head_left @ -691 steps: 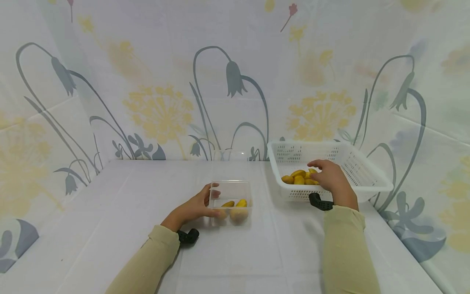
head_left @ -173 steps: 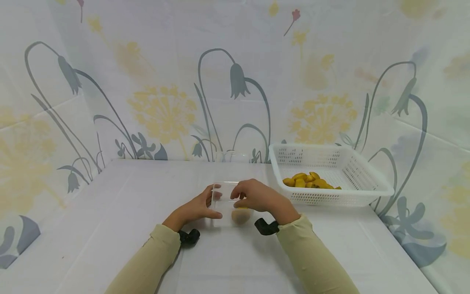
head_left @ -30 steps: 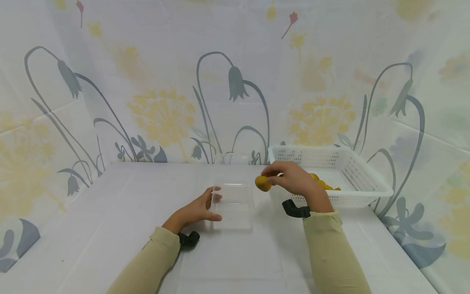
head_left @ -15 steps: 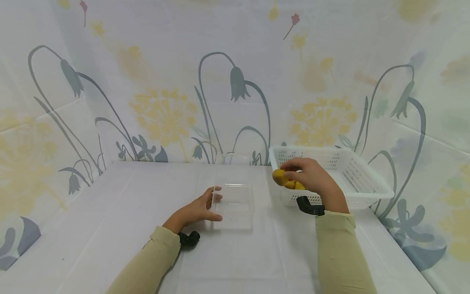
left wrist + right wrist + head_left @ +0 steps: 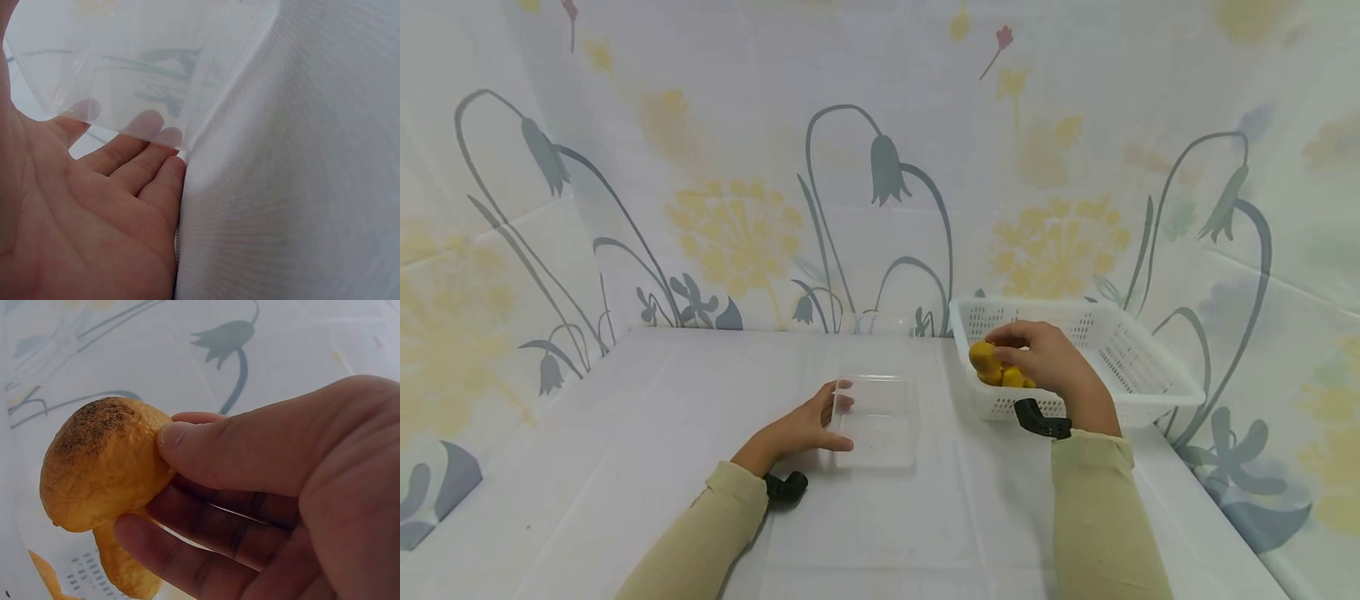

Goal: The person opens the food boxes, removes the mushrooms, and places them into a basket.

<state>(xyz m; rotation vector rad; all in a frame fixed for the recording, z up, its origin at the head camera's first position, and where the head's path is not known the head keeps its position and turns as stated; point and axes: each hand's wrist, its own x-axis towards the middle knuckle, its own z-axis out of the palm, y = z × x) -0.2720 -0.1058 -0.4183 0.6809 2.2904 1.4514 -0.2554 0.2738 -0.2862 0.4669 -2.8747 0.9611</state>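
My right hand (image 5: 1043,358) pinches a yellow mushroom (image 5: 103,462) with a browned cap between thumb and fingers. It is low over the front left of a white slotted basket (image 5: 1150,367), close above several yellow pieces (image 5: 1013,377) lying there. In the right wrist view the stem points down below the cap. My left hand (image 5: 801,429) holds the left side of a clear plastic box (image 5: 880,442), thumb toward the front and fingers toward the back. Its fingertips show through the clear wall in the left wrist view. Nothing is seen inside the box.
A clear lid-like panel (image 5: 880,323) stands up behind the box. White cloth (image 5: 865,533) covers the table, and a flower-printed sheet (image 5: 737,167) hangs at the back and sides. The basket's raised rim stands right of the box.
Yellow pieces seen in the box earlier are out of it. My right hand has carried the mushroom from beside the box rightward over the basket and lowered it. My left hand stays put.
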